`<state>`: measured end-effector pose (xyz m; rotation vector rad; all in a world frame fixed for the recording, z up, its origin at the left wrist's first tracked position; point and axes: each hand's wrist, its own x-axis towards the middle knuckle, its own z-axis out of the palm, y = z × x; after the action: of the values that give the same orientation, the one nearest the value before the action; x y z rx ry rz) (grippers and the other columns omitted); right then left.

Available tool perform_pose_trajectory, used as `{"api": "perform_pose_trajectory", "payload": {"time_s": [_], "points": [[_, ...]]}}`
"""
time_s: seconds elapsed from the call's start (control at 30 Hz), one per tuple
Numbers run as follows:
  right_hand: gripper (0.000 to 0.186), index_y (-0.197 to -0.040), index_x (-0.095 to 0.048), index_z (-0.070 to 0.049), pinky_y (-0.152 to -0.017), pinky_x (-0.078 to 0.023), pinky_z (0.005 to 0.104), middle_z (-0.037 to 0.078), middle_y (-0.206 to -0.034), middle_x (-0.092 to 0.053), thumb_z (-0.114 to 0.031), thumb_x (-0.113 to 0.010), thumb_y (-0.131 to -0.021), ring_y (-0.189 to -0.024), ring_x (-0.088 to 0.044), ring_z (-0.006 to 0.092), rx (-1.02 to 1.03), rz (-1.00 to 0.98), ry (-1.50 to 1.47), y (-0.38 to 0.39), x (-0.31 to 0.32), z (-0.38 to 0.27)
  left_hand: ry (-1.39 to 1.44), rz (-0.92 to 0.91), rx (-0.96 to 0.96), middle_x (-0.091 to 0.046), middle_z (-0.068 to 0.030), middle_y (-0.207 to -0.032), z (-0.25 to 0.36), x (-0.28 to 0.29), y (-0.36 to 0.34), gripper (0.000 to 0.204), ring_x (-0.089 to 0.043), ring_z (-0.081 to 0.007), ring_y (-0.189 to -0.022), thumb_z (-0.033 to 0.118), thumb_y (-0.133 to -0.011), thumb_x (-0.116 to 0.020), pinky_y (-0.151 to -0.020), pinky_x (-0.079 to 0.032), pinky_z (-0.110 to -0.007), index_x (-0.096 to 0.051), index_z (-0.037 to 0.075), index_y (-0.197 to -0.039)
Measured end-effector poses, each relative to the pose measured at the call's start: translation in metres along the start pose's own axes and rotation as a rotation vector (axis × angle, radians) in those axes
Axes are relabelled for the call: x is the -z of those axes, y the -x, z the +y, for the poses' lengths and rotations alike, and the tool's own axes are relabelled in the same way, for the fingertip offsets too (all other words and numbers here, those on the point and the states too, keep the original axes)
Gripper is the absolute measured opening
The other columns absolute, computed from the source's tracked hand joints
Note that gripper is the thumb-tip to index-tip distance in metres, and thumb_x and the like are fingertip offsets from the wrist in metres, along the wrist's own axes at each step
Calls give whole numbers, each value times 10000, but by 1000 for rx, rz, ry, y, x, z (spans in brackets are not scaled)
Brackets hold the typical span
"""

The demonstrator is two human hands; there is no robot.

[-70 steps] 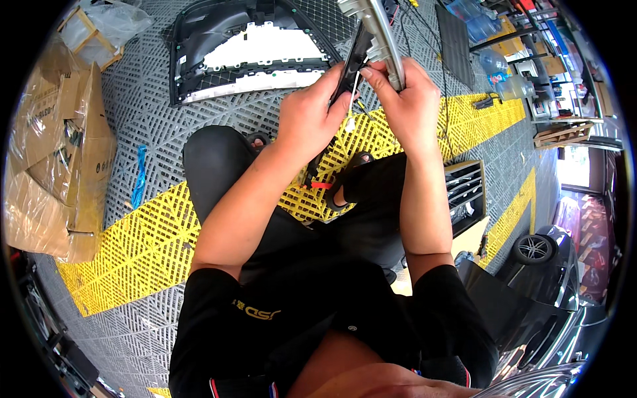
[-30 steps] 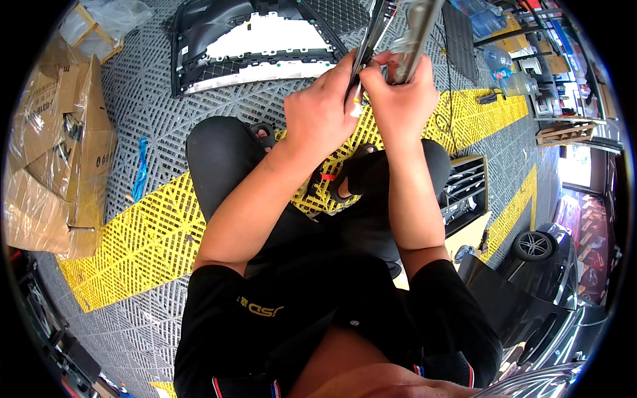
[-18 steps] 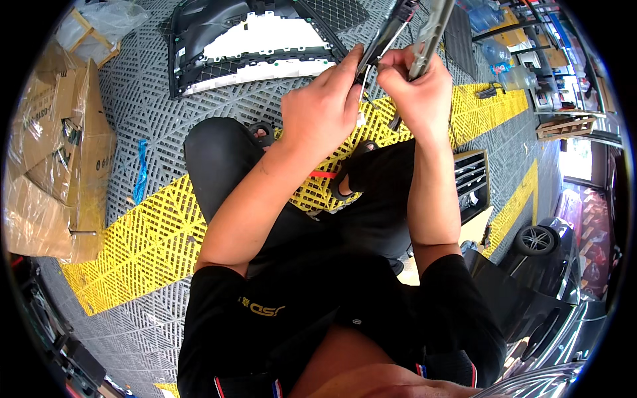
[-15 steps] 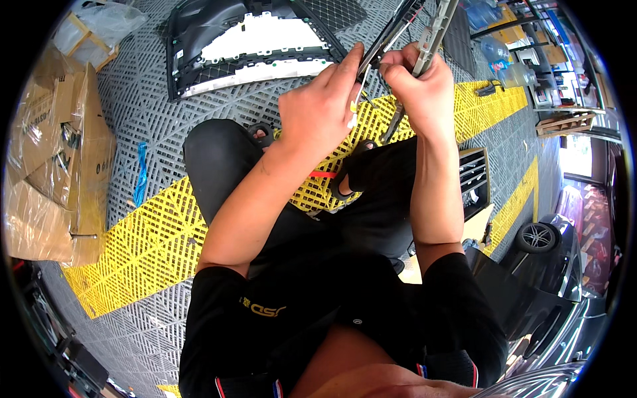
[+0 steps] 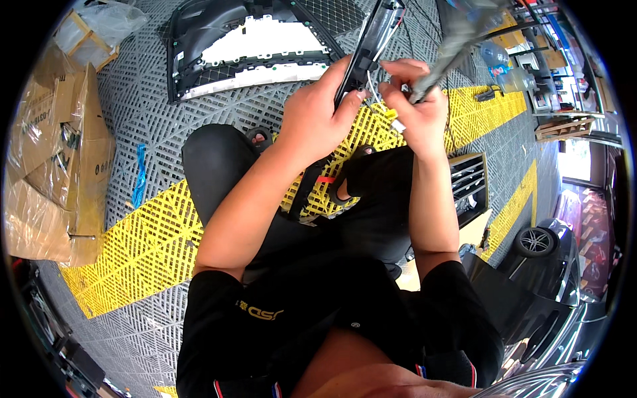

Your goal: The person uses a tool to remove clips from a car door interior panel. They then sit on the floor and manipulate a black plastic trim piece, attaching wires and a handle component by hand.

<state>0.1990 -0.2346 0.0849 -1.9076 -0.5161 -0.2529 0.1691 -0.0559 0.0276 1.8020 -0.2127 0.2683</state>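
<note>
My left hand (image 5: 312, 113) is closed on a long dark trim strip (image 5: 369, 50) with a glossy face and thin wires along it, held tilted upward. My right hand (image 5: 422, 116) grips a grey strip (image 5: 451, 56), blurred by motion, angled up to the right, with its index finger raised near the dark strip. A thin white cable (image 5: 373, 91) with a small yellow and white connector (image 5: 393, 116) hangs between my hands, close to my right thumb.
A black-and-white car panel (image 5: 254, 38) lies ahead on the grey-and-yellow grated floor (image 5: 126, 292). Torn cardboard (image 5: 86, 172) and a blue plastic strip (image 5: 139, 174) are left; a slatted box (image 5: 468, 186), shelving (image 5: 564, 119) and a dark car (image 5: 544, 265) are right.
The grey strip has swung rightward, away from the dark strip, widening the gap between them. My left hand has shifted slightly down, and the connector has come into clearer view between my hands.
</note>
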Motion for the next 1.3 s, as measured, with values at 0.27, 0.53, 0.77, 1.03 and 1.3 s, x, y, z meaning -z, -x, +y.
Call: {"api": "perform_pose_trajectory", "payload": {"time_s": [0.27,0.53,0.77,1.03,1.3], "points": [[267,-1007,-758,-20,-785,-560,305,61,-1092,-706,21,-783,-745,-907,-701,190,193,-66,410,-17,18,7,207,-108,66,-740,-53,-945,1,-3,-2,379,-627,-107,-689,159,-1026,-566,-684,-535,-284,-516,26,-1377],[299,-1029,-765,-106,-759,-579,338,44,-1034,-701,2,-773,-750,-930,-715,240,359,-227,587,-30,32,-9,281,-256,198,-717,-64,-936,5,0,-6,272,-643,-128,-723,148,-1027,-538,-702,-543,-293,-585,9,-1257],[207,-1046,-725,-82,-769,-565,377,70,-1047,-678,-68,-748,-841,-933,-705,293,300,-243,623,-28,23,-15,791,-283,294,-715,-126,-1050,-6,-9,-10,361,-736,-205,-863,107,-1014,-484,-791,-583,-320,-555,-15,-1346],[176,-1046,-707,-21,-787,-546,390,118,-997,-665,-76,-737,-881,-904,-687,322,239,-239,572,-21,13,-18,812,-186,305,-725,-110,-1045,2,-14,-12,269,-691,-154,-813,169,-1046,-514,-729,-567,-291,-615,-2,-1227],[180,-1032,-656,17,-750,-542,417,166,-974,-650,-87,-730,-906,-839,-676,355,211,20,561,-4,-11,7,531,-85,274,-662,-49,-892,0,-28,-14,192,-608,-111,-704,177,-1047,-540,-670,-517,-287,-603,-3,-1071]]}}
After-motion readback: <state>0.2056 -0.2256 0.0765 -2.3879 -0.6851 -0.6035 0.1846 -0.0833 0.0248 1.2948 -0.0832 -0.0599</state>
